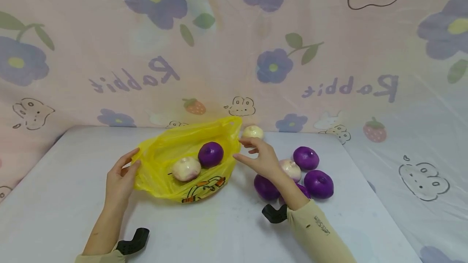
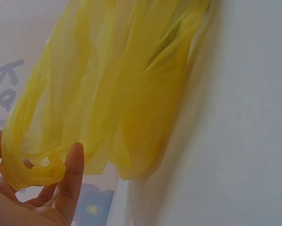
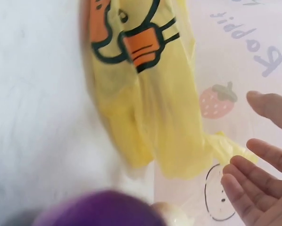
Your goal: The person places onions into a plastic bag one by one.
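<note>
A yellow plastic bag point(image 1: 153, 182) lies wide at the mouth on the table, with a white onion point(image 1: 186, 169) and a purple onion point(image 1: 211, 154) inside it. My left hand point(image 1: 120, 177) grips the bag's left handle; in the left wrist view the handle loop point(image 2: 32, 176) sits between thumb and fingers. On the other side, my right hand point(image 1: 261, 157) is beside the bag's right edge, its fingers spread and nothing held. In the right wrist view a gap shows between thumb and fingertips point(image 3: 233, 186), close to the bag's other handle.
Right of the bag lie several purple onions point(image 1: 319, 184) and a white onion point(image 1: 290, 169), some partly behind my right forearm. Another white onion point(image 1: 253, 132) sits at the back. A patterned cloth point(image 1: 226, 52) hangs behind the white table point(image 1: 47, 198).
</note>
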Motion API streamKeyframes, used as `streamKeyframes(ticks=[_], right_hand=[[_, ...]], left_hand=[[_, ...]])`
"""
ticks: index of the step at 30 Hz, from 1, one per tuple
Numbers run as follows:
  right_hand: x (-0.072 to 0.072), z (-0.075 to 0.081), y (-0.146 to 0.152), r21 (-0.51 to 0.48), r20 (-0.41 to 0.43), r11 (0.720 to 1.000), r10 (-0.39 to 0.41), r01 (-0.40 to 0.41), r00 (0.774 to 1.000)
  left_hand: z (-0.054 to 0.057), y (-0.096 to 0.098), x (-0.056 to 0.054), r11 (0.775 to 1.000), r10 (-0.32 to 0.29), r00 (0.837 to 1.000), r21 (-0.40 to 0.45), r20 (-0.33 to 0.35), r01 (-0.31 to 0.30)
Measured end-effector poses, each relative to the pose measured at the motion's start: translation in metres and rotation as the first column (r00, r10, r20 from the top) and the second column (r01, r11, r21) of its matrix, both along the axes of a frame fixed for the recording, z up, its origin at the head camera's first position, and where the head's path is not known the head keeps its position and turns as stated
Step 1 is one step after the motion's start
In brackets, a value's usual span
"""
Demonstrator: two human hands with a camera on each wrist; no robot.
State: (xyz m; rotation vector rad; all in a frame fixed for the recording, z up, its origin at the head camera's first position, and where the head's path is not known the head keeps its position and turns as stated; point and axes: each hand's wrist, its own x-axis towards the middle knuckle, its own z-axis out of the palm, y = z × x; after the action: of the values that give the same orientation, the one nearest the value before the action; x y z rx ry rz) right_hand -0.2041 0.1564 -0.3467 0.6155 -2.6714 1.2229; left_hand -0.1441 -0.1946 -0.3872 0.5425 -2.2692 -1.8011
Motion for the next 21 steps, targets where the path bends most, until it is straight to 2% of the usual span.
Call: streamKeyframes(ticks=[4, 13, 17, 21], right_hand=[[0.002, -0.004, 0.012, 0.042, -0.005, 0.999, -0.01, 0.01, 1.0], [0.006, -0.016, 0.037, 0.115, 0.052, 0.992, -0.057, 0.05, 0.997], [0.007, -0.018, 0.044, 0.127, 0.07, 0.991, -0.057, 0.048, 0.996], [0.009, -0.019, 0.053, 0.156, 0.077, 0.988, -0.022, 0.01, 0.997]], left_hand=[[0.0, 0.0, -0.001, 1.0, 0.004, 1.0, -0.006, 0.004, -0.004], [-0.002, -0.002, 0.001, 1.0, 0.0, 1.0, -0.008, 0.008, 0.0], [-0.003, -0.001, -0.001, 1.0, 0.007, 1.0, -0.012, 0.009, -0.007], [-0.004, -0.001, -0.002, 1.0, 0.015, 1.0, -0.01, 0.016, -0.015]])
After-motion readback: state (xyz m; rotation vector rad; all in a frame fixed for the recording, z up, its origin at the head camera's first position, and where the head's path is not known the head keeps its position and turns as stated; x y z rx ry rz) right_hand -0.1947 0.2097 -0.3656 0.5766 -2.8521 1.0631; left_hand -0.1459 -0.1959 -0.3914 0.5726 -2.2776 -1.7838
